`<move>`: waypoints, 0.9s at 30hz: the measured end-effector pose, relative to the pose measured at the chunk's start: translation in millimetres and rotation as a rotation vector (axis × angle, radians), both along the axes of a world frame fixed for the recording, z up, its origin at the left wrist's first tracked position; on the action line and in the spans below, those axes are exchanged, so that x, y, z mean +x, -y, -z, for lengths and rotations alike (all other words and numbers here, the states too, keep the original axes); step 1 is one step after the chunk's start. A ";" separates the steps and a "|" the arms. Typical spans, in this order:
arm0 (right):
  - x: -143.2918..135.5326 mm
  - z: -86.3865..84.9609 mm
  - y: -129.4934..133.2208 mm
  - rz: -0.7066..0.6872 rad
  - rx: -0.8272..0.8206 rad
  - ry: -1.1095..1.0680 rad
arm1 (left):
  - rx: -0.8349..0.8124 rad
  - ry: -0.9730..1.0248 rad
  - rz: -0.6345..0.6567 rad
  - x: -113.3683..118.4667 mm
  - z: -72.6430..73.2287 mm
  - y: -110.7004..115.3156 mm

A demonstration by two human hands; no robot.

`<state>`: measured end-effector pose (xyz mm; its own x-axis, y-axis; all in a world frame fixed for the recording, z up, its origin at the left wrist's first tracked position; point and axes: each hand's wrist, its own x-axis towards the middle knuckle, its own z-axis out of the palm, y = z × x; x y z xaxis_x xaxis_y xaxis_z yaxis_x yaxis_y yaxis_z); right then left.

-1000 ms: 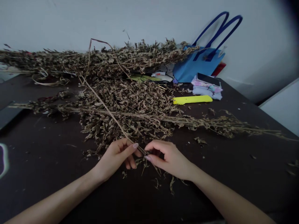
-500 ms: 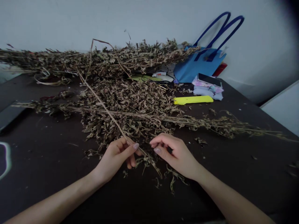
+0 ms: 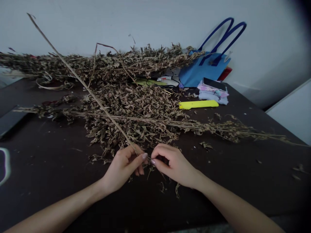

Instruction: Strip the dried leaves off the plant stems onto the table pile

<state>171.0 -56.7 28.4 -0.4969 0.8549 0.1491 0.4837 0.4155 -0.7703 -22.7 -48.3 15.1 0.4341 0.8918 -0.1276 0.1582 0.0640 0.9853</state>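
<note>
My left hand (image 3: 127,165) pinches a long dried plant stem (image 3: 97,98), which slants up and left across the view to a bare tip in front of the wall. Close beside it, my right hand (image 3: 173,165) has thumb and forefinger pressed together on the same stem's near end. That end is partly hidden by the fingers, with a few withered leaves hanging under the hands. Just beyond lies a heap of dried leaves (image 3: 141,103), and more leafy dried stalks (image 3: 206,127) lie across it from left to right.
A thick bundle of dried plants (image 3: 145,61) runs along the wall. At the right stand a blue bag (image 3: 201,69), a phone (image 3: 213,84) on a tissue pack, and a yellow cutter-like object (image 3: 198,104). Scissors (image 3: 168,90) lie behind the heap. A dark flat object (image 3: 12,119) is at left.
My right hand has moved left and closed on the stem's near end beside my left hand. The stem's far part now reaches higher and further left.
</note>
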 end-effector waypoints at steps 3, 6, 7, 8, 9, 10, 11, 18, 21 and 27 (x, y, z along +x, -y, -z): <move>-0.5 0.3 1.2 -0.009 0.043 0.014 | 0.040 -0.006 0.004 -0.4 -0.4 0.9; -0.5 2.9 2.0 -0.035 0.084 0.038 | 0.059 -0.013 0.019 -0.7 0.1 1.8; -0.5 4.1 2.0 -0.037 0.104 0.050 | 0.060 -0.016 0.026 -0.9 0.5 1.9; -0.5 5.2 2.0 -0.036 0.126 0.063 | 0.058 -0.018 0.031 -1.0 1.0 1.9; -0.5 6.2 2.0 -0.035 0.148 0.077 | 0.056 -0.018 0.036 -1.1 1.5 1.8; -0.6 6.9 1.9 -0.033 0.169 0.087 | 0.054 -0.016 0.038 -1.1 1.9 1.8; -0.7 7.2 1.7 -0.034 0.185 0.093 | 0.053 -0.011 0.039 -1.2 2.2 1.7; -0.5 4.5 0.0 -0.052 0.123 0.058 | 0.039 -0.016 0.037 -0.8 0.6 1.7; -0.3 7.0 0.4 -0.040 0.183 0.097 | 0.031 -0.017 0.026 -0.3 -0.8 1.2; 1.3 5.6 -0.8 -0.032 0.108 0.045 | 0.009 0.005 0.026 0.0 -3.7 -0.2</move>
<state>172.3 -55.9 22.8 -0.5320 0.8187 0.2162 0.5018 0.5104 -0.6984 -22.7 -48.1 18.8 0.4579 0.8811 -0.1178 0.1552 0.0513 0.9866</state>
